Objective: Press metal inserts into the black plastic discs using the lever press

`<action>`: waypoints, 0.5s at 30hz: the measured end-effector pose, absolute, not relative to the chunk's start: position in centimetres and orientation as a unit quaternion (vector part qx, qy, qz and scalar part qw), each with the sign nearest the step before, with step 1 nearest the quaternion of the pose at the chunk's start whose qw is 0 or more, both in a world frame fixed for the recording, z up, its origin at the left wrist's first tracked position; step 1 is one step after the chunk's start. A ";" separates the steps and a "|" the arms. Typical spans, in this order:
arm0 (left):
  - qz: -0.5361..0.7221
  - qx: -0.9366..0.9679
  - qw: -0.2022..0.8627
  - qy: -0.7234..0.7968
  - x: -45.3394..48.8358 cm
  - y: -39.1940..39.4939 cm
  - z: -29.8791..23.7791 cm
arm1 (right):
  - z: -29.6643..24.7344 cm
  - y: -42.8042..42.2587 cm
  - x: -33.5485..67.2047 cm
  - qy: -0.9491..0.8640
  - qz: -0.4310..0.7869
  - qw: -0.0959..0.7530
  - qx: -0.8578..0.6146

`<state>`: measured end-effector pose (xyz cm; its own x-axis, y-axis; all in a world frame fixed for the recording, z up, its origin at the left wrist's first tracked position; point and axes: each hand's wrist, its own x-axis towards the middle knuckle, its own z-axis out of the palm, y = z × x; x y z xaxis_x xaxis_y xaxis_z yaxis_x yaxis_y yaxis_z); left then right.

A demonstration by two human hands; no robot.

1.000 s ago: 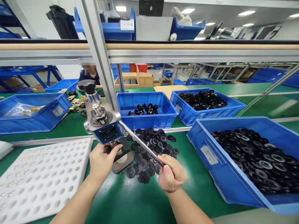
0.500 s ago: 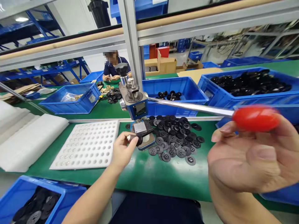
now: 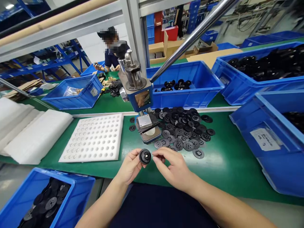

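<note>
Across the middle and lower right of the frame spreads the green workbench (image 3: 220,180), with the blue bins standing on it. The biggest of these, at the right edge, is the labelled bin (image 3: 282,161) with black parts inside; behind it, at the upper right, the heaped bin (image 3: 244,91) holds glossy black pieces, and the centre bin (image 3: 182,99) holds a few more. At the lower left of the frame, the lower bin (image 3: 83,193) carries black discs. Just above the centre stands the blue-and-metal press (image 3: 140,99), its lever (image 3: 190,44) slanting up to the top edge at the right. Left of the press lies the white foam tray (image 3: 95,139) with rows of round holes, and farther left the white foam sheets (image 3: 40,136). A co-worker (image 3: 111,58) in a dark top sits at the upper left. Right of the press base, a loose pile of black discs (image 3: 182,126) covers the bench. Below the press, the right hand (image 3: 174,166) is half curled, thumb and forefinger tips almost together; I cannot tell whether they pinch anything. Beside it, the left hand (image 3: 130,166) is closed around the edge of the black round part (image 3: 145,156), which sits just beside the right fingertips at the lower centre.
</note>
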<state>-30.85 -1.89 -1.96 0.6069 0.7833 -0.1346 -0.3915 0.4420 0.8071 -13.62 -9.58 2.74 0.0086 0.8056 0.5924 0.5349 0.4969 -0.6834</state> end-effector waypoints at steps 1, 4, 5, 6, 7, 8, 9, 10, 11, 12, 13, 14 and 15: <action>0.361 0.390 0.808 0.257 -30.8 -1.9 -1.9 | 2.7 -9.6 -13.6 -0.690 0.135 0.515 -0.489; 0.355 0.414 0.794 0.268 -30.8 -1.9 -1.8 | 2.4 -9.6 -13.5 -0.679 0.155 0.506 -0.509; 0.355 0.426 0.786 0.273 -30.9 -1.8 -1.9 | 2.3 -9.7 -13.5 -0.674 0.165 0.502 -0.516; 0.353 0.443 0.775 0.278 -31.0 -1.8 -2.0 | 2.1 -9.7 -13.5 -0.669 0.178 0.497 -0.523; 0.351 0.465 0.762 0.282 -31.2 -1.7 -2.1 | 2.0 -9.7 -13.5 -0.664 0.193 0.492 -0.530; 0.350 0.491 0.744 0.287 -31.3 -1.6 -2.1 | 1.8 -9.7 -13.5 -0.657 0.208 0.486 -0.537; 0.350 0.519 0.724 0.291 -31.5 -1.5 -2.2 | 1.6 -9.6 -13.5 -0.651 0.223 0.481 -0.544; 0.350 0.545 0.702 0.295 -31.7 -1.5 -2.2 | 1.5 -9.6 -13.6 -0.644 0.238 0.477 -0.550; 0.351 0.567 0.683 0.299 -31.8 -1.4 -2.2 | 1.4 -9.5 -13.6 -0.637 0.251 0.474 -0.554; 0.352 0.582 0.667 0.303 -31.9 -1.4 -2.2 | 1.3 -9.5 -13.7 -0.631 0.263 0.472 -0.557; 0.353 0.590 0.658 0.307 -31.9 -1.3 -2.2 | 1.2 -9.5 -13.7 -0.625 0.274 0.469 -0.561; 0.351 0.592 0.656 0.310 -32.0 -1.3 -2.2 | 1.1 -9.5 -13.6 -0.621 0.283 0.465 -0.564; 0.348 0.589 0.659 0.312 -32.0 -1.2 -2.3 | 1.0 -9.5 -13.6 -0.617 0.289 0.462 -0.568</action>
